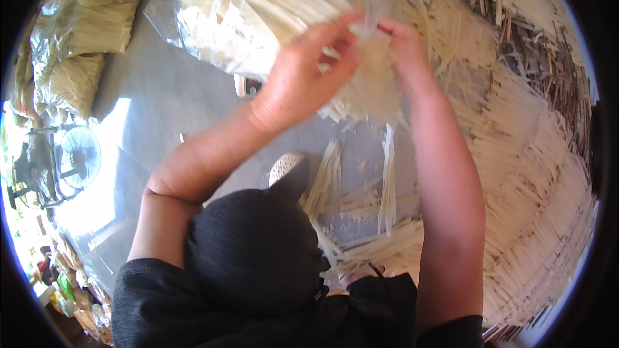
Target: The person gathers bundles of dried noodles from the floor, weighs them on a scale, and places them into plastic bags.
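Note:
A large clear plastic bag (222,22) packed with pale flat strips, like dried noodles, lies in front of me at the top of the view. Its gathered end comes up between my hands. My left hand (306,74) is closed with thumb and fingertips on the gathered plastic. From the other side, my right hand (406,55) grips the same gathered end with bent fingers, slightly blurred. Just under both hands lie more loose pale strips (371,93), partly seen through the plastic.
A deep heap of pale strips (529,200) fills the right side, with thin brown sticks (548,67) at its far edge. Filled bags (87,22) are stacked far left, above a standing fan (77,154). Scattered strips (387,180) lie on the grey floor (187,100) near a perforated shoe (284,166).

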{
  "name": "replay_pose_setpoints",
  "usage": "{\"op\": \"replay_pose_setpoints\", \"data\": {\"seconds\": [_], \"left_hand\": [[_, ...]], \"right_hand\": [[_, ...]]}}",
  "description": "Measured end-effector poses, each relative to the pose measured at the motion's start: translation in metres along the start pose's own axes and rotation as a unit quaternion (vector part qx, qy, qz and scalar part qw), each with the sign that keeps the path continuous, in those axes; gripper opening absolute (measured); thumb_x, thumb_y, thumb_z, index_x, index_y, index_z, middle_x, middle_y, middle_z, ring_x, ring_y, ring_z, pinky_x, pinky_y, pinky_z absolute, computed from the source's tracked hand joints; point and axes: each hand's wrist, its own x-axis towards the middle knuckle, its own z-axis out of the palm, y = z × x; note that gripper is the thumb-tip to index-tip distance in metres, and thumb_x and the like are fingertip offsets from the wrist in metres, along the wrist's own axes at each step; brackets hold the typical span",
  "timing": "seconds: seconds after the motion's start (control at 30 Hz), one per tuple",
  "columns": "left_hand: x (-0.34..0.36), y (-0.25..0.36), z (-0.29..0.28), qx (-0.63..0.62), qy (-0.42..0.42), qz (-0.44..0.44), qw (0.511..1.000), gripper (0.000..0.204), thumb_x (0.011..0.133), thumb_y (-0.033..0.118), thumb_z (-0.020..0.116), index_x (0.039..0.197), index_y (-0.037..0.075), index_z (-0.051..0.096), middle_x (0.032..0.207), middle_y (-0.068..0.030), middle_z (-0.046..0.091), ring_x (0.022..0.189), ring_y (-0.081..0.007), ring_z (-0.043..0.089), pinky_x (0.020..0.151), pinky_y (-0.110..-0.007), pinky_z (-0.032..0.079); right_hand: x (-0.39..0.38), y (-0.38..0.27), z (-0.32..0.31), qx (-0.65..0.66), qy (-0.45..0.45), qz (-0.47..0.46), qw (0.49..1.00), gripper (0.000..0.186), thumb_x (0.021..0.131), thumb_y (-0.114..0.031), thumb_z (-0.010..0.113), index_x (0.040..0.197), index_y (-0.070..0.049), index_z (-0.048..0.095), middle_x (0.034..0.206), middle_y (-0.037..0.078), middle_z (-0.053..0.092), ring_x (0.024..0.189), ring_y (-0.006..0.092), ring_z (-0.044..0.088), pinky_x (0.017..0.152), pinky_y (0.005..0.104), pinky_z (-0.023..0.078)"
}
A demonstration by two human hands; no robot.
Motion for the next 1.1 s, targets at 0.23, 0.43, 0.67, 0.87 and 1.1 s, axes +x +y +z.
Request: {"op": "replay_pose_setpoints", "data": {"seconds": [0.23, 0.43, 0.67, 0.87, 1.1], "left_hand": [[-0.018, -0.009, -0.051, 0.042, 0.105, 0.161, 0.98, 0.018, 0.086, 0.002, 0.062, 0.104, -0.002, 0.06, 0.086, -0.0064, 0.066, 0.069, -0.0072, 0.059, 0.065, -0.02, 0.049], [-0.12, -0.077, 0.023, 0.049, -0.392, -0.033, 0.918, 0.022, 0.087, 0.014, 0.054, 0.105, 0.01, 0.065, 0.094, -0.0088, 0.066, 0.077, -0.0245, 0.063, 0.068, -0.036, 0.05], [-0.207, -0.142, 0.031, 0.124, -0.482, -0.168, 0.851, 0.027, 0.086, 0.021, 0.048, 0.105, 0.013, 0.065, 0.1, -0.01, 0.065, 0.094, -0.0297, 0.061, 0.082, -0.04, 0.048], [-0.196, -0.136, 0.039, 0.111, -0.443, -0.289, 0.841, 0.03, 0.084, 0.025, 0.049, 0.108, 0.017, 0.065, 0.103, -0.0105, 0.065, 0.099, -0.0282, 0.061, 0.084, -0.038, 0.048], [-0.204, -0.147, 0.047, 0.128, -0.45, -0.292, 0.834, 0.03, 0.084, 0.027, 0.049, 0.107, 0.017, 0.065, 0.103, -0.0084, 0.065, 0.099, -0.0275, 0.061, 0.085, -0.037, 0.048]], "right_hand": [[-0.095, 0.037, -0.033, 0.072, 0.297, -0.071, 0.95, 0.025, 0.091, -0.015, 0.062, 0.111, 0.0, 0.064, 0.104, 0.006, 0.065, 0.094, 0.0119, 0.059, 0.083, 0.0247, 0.047], [-0.306, 0.298, -0.101, -0.252, 0.35, 0.236, 0.871, 0.061, 0.082, -0.034, 0.07, 0.125, 0.004, 0.051, 0.116, 0.016, 0.062, 0.108, 0.0254, 0.058, 0.093, 0.0361, 0.045], [-0.309, 0.272, 0.015, -0.441, 0.108, 0.332, 0.827, 0.043, 0.081, -0.035, 0.064, 0.106, -0.002, 0.053, 0.091, 0.024, 0.064, 0.09, 0.0423, 0.061, 0.079, 0.0482, 0.048], [-0.305, 0.304, 0.014, -0.223, 0.167, 0.282, 0.918, 0.025, 0.089, -0.027, 0.055, 0.096, -0.003, 0.051, 0.077, 0.02, 0.065, 0.073, 0.0362, 0.064, 0.066, 0.0446, 0.049], [-0.325, 0.25, 0.027, -0.155, 0.123, 0.339, 0.92, 0.022, 0.095, -0.021, 0.053, 0.101, 0.0, 0.05, 0.073, 0.011, 0.064, 0.063, 0.0173, 0.063, 0.058, 0.0303, 0.052]]}}
